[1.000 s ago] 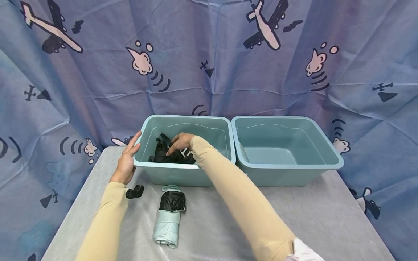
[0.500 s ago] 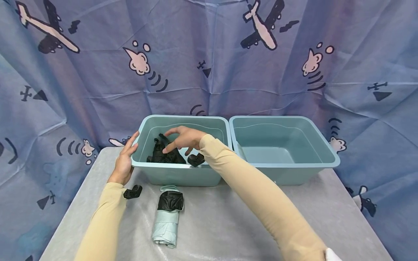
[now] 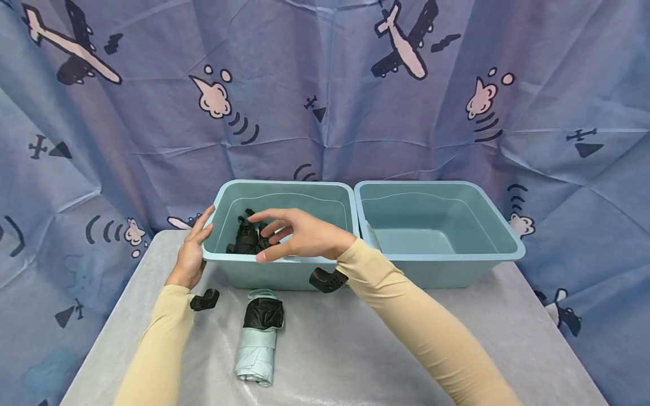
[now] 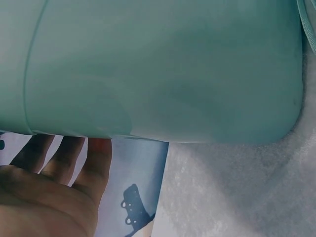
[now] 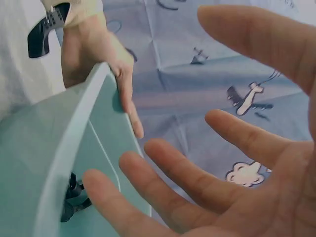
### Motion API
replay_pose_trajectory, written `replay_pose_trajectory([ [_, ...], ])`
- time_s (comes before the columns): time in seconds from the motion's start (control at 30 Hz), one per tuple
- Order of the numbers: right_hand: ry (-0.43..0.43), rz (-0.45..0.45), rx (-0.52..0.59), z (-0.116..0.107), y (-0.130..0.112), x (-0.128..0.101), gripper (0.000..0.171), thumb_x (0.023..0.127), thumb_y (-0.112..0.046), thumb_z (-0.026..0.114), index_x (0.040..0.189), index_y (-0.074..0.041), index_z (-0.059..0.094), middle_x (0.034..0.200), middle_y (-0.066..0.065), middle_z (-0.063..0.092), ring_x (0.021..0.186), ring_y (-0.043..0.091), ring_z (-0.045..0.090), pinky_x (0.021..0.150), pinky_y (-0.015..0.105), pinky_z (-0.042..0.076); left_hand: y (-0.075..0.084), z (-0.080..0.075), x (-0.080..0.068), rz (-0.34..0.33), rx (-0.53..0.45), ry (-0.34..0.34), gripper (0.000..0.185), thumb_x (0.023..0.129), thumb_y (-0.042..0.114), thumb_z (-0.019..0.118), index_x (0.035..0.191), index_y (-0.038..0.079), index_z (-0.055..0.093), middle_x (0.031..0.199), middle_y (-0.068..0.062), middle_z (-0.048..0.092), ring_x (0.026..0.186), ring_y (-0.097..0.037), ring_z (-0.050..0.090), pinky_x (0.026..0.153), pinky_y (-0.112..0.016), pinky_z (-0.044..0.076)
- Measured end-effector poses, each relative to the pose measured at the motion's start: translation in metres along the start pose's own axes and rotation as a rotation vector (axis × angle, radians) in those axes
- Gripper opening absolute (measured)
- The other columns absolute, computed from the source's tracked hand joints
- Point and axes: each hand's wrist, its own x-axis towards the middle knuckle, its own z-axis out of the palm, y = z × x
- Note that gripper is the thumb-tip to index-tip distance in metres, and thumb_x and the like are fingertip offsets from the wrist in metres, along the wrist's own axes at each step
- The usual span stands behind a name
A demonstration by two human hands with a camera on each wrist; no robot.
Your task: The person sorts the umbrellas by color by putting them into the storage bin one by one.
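My left hand (image 3: 192,254) rests along the left end of the left teal bin (image 3: 289,274), its straight fingers against the outer wall in the left wrist view. Over that bin's front rim hovers my right hand (image 3: 304,234), fingers spread and slightly bent, with nothing in it. Beyond its fingertips, dark black bundles (image 3: 247,237) lie inside the bin at the left; the hand covers part of them. In the right wrist view only a small black piece (image 5: 74,200) of them shows past the rim. A folded mint umbrella (image 3: 258,349) with a black band of fabric lies on the table.
A second teal bin (image 3: 439,273) stands against the right end of the first, with a bare floor. Both are on a grey-covered table (image 3: 355,349). A blue patterned curtain (image 3: 274,84) hangs behind. Each wrist carries a black camera mount (image 3: 327,280).
My right hand has risen from the black bundles and drawn back toward the front rim, its fingers spreading. The left hand keeps its place on the bin. The whole view has shifted slightly.
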Motion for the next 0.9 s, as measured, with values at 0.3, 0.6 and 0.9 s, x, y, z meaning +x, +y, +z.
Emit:
replay_pose_trajectory([
  [0.3, 0.004, -0.094, 0.057, 0.016, 0.011, -0.041, 0.071, 0.085, -0.018, 0.084, 0.148, -0.022, 0.052, 0.136, 0.005, 0.058, 0.121, 0.023, 0.058, 0.099, 0.035, 0.051, 0.001, 0.001, -0.002, -0.011, -0.008, 0.001, 0.054, 0.113, 0.035, 0.030, 0.165, 0.033, 0.014, 0.169, -0.003, 0.013, 0.146, -0.032, 0.028, 0.107, -0.035, 0.036],
  [0.6, 0.015, -0.071, 0.156, 0.044, 0.041, -0.069, 0.070, 0.086, -0.015, 0.083, 0.149, -0.021, 0.051, 0.134, 0.004, 0.058, 0.119, 0.018, 0.059, 0.096, 0.034, 0.052, 0.001, 0.001, -0.003, -0.013, -0.009, 0.004, 0.054, 0.113, 0.034, 0.030, 0.165, 0.033, 0.014, 0.169, -0.003, 0.013, 0.146, -0.032, 0.028, 0.105, -0.032, 0.038],
  [0.9, 0.080, 0.042, 0.195, 0.088, 0.097, -0.074, 0.066, 0.085, -0.015, 0.084, 0.145, -0.020, 0.056, 0.131, 0.013, 0.059, 0.112, 0.022, 0.060, 0.093, 0.038, 0.053, 0.000, 0.001, -0.002, -0.009, -0.013, 0.000, 0.055, 0.113, 0.035, 0.030, 0.165, 0.033, 0.014, 0.169, -0.005, 0.013, 0.144, -0.032, 0.029, 0.102, -0.029, 0.041],
])
